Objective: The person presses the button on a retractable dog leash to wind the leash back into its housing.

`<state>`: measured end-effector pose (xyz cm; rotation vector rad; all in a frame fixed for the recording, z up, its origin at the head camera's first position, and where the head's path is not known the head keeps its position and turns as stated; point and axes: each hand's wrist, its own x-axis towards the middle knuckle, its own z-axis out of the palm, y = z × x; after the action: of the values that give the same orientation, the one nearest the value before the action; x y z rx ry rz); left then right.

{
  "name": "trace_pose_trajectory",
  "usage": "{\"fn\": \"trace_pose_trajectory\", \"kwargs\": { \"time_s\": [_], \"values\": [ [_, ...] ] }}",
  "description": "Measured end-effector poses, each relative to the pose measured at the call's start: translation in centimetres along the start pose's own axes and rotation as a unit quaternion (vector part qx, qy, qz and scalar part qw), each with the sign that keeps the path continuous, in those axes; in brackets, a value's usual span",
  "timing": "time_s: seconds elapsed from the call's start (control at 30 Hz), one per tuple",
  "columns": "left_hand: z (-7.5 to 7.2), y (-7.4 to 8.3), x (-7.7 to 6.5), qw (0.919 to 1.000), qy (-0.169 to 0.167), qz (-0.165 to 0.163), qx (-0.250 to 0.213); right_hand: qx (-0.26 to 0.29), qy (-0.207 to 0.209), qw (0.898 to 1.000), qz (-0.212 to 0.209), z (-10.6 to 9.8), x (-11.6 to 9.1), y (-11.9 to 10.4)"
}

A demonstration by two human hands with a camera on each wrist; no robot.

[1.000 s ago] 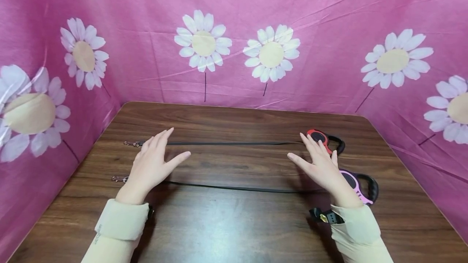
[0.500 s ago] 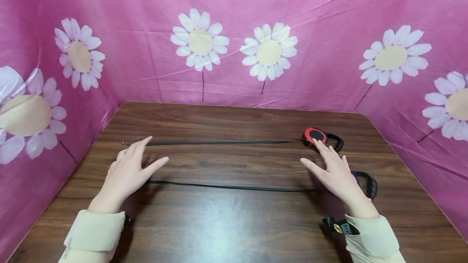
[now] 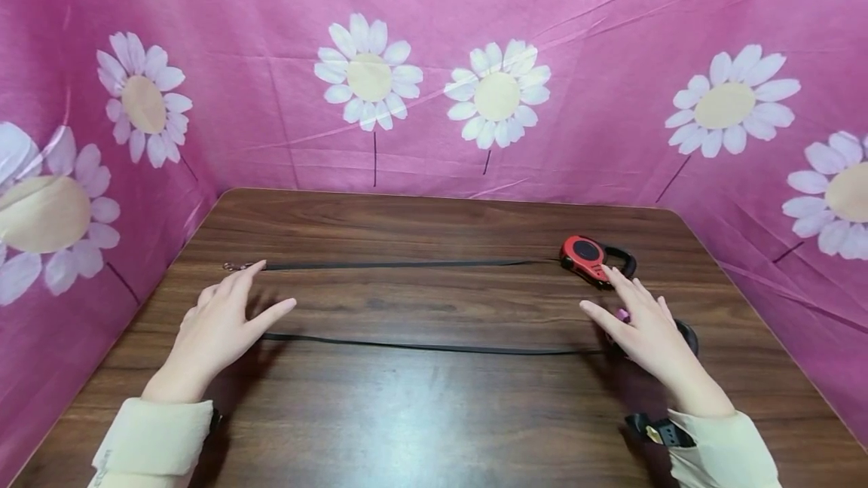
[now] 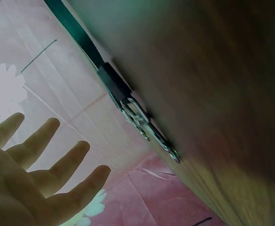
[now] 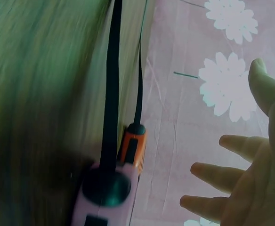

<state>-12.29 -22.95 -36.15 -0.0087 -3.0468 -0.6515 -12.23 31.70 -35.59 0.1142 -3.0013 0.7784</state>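
Note:
Two retractable dog leashes lie on the wooden table with their black straps drawn out to the left. The far leash has a red case [image 3: 583, 250], a black loop handle and a strap [image 3: 407, 265] ending in a metal clip [image 3: 233, 266]. The near one has a pink case [image 5: 123, 214] and a strap [image 3: 434, 349]. My left hand [image 3: 215, 326] hovers with spread fingers over the near strap's clip end; its metal clip [image 4: 149, 129] shows in the left wrist view. Above the pink leash, my right hand [image 3: 647, 328] is spread and holds nothing, covering most of that case in the head view.
The brown table [image 3: 407, 428] is bordered by a pink cloth [image 3: 271, 96] with white daisies at the back and both sides. A black strap with a buckle [image 3: 661, 431] is worn on the right wrist.
Both hands have drawn apart and slightly toward the body, the left going left and the right going right. The red case is now more exposed; the leashes stay in place.

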Motion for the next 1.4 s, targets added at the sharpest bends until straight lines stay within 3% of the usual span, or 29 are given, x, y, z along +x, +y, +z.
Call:
{"fn": "trace_pose_trajectory", "kwargs": {
  "time_s": [0.5, 0.9, 1.13, 1.4],
  "values": [
    [-0.2, -2.4, -0.7, 0.9982, -0.049, 0.007, 0.034, -0.075, -0.011, 0.997, 0.004, -1.2, -1.5, 2.6],
    [0.2, -5.1, -0.8, 0.9923, -0.077, 0.033, 0.091, -0.105, 0.030, 0.994, -0.022, -1.6, -3.4, 5.9],
    [0.4, -6.1, -0.9, 0.9903, -0.072, 0.050, 0.108, -0.125, -0.002, 0.992, 0.019, -1.7, -4.7, 7.2],
    [0.3, -6.5, -1.0, 0.9907, -0.060, 0.057, 0.108, -0.136, -0.014, 0.990, 0.039, -2.0, -5.3, 8.0]
  ]
}}
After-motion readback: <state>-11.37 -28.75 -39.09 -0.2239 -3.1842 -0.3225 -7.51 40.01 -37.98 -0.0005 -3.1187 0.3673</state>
